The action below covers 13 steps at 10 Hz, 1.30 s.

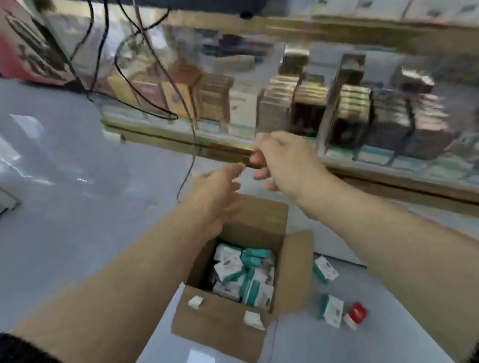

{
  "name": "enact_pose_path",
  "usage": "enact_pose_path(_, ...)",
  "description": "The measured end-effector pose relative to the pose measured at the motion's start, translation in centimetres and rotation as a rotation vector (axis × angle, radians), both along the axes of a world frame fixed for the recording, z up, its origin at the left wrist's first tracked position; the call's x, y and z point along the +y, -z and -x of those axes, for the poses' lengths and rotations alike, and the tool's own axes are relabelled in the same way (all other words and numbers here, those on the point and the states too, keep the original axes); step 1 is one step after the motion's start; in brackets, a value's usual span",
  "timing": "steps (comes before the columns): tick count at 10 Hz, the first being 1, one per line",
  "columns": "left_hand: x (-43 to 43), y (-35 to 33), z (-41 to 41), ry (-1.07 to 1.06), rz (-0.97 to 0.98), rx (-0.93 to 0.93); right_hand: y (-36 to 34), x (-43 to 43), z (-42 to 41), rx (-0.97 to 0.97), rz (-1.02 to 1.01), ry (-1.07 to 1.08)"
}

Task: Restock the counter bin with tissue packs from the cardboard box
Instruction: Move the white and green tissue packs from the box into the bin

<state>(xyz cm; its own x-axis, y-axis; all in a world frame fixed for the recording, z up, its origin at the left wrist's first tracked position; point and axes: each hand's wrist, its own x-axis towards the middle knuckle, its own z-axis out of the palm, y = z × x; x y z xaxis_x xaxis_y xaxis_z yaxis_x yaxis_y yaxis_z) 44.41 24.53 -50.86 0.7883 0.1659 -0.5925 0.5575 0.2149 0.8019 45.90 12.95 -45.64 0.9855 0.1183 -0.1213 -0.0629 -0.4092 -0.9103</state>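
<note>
Open cardboard box (215,328) holds jumbled white-and-teal tissue packs (244,274).

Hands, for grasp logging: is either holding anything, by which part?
The left hand holds nothing; right hand pinches a small dark thing, too blurred to name.

**A:** How is the light?

**B:** Bright and even, seemingly from above. White glare patches sit on the glossy floor (78,222).

**A:** Is it sharp?

**B:** No, motion blur smears everything. The left hand (216,190) and right hand (282,162) have soft, ghosted fingers. The glass case (187,56) is streaked and hazed with reflections.

**A:** And the edges?

**B:** Wide-angle bending curves the straight lines and stretches the corners. Shadows are faint, darkest inside the cardboard box (215,328)
</note>
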Motion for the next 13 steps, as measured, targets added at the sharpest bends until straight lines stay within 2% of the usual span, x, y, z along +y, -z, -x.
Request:
enact_pose_path(2,1.0,18.1,-0.7,0.07,-0.081,0.292,17.7,0.8,0.0,0.201,0.03,0.025)
enact_pose_path(3,0.5,25.1,-1.4,0.087,-0.15,0.385,24.7,1.1,-0.9,0.272,0.044,0.028)
enact_pose_path(5,-1.8,36.2,-2.0,0.286,-0.361,0.407,33.8,0.8,-3.2,0.37,0.064,0.013)
enact_pose_path(6,-2.7,41.3,-2.2,0.67,-0.553,0.305,36.8,0.4,-3.7,0.419,0.074,0.04)
enact_pose_path(8,-4.3,46.0,-2.3,1.278,-0.818,0.259,40.6,0.0,-3.5,0.439,0.094,0.093)
enact_pose_path(9,-5.2,46.9,-2.0,1.378,-0.894,0.228,41.5,-0.5,-3.5,0.457,0.097,0.094)
enact_pose_path(10,-5.6,47.2,-2.1,1.353,-1.064,0.203,41.4,-0.8,-3.3,0.476,0.105,0.088)
enact_pose_path(11,-5.6,46.8,-2.4,1.295,-1.088,0.144,40.4,-1.0,-3.4,0.459,0.115,0.088)
enact_pose_path(13,-2.4,41.4,-4.0,0.833,-0.719,0.195,35.4,-0.1,-3.7,0.428,0.137,0.015)
